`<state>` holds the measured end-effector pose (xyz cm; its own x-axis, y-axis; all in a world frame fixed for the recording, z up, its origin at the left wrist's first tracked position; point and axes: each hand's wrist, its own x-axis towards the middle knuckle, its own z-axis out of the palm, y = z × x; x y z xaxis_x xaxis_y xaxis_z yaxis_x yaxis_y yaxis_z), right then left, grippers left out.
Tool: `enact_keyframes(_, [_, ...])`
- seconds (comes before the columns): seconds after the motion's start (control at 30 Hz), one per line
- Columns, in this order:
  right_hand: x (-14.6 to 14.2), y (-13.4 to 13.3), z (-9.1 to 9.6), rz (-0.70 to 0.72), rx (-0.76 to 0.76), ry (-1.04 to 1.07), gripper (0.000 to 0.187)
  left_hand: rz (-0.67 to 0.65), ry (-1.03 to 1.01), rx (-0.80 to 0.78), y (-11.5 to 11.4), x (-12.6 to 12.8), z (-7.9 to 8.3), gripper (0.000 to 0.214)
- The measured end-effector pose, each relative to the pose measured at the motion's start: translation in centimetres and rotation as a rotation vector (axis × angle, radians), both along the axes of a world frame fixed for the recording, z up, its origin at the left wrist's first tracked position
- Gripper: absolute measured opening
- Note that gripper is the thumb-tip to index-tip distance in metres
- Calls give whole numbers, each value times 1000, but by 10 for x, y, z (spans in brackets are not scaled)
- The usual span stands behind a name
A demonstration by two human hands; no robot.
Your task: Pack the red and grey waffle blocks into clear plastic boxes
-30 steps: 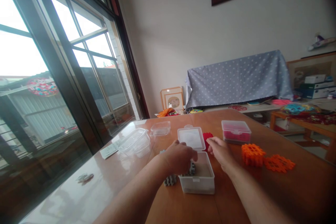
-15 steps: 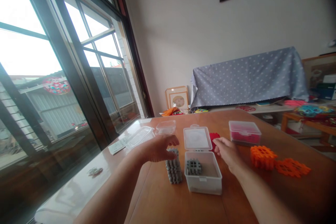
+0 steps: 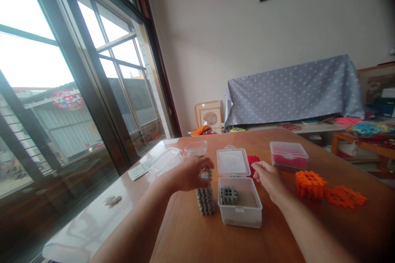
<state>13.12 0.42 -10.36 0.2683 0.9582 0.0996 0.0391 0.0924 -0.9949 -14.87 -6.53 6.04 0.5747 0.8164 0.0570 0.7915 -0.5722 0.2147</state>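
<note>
Left hand (image 3: 191,174), fingers curled, is over a grey block stack (image 3: 205,201), grip unclear; right hand (image 3: 268,178), fingers narrow, is beside a red block (image 3: 253,163)

Bare left hand (image 3: 188,174), bare right hand (image 3: 268,178)

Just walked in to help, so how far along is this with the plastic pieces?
Done, it seems: grey pieces sit in the open clear box, and a closed box holds red ones. In hand: the left hand is at the top of the grey stack; the right hand is beside a loose red piece. Remaining: that stack and the orange pieces.
</note>
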Motion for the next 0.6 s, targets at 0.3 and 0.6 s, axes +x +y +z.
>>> enact_keyframes(0.3, [1, 4, -3, -1, -9, 34, 30, -192, 82, -24, -2, 65, -10, 43])
enact_keyframes(0.6, [2, 3, -1, 20, 25, 52, 33, -194, 298, -45, 15, 85, -39, 44])
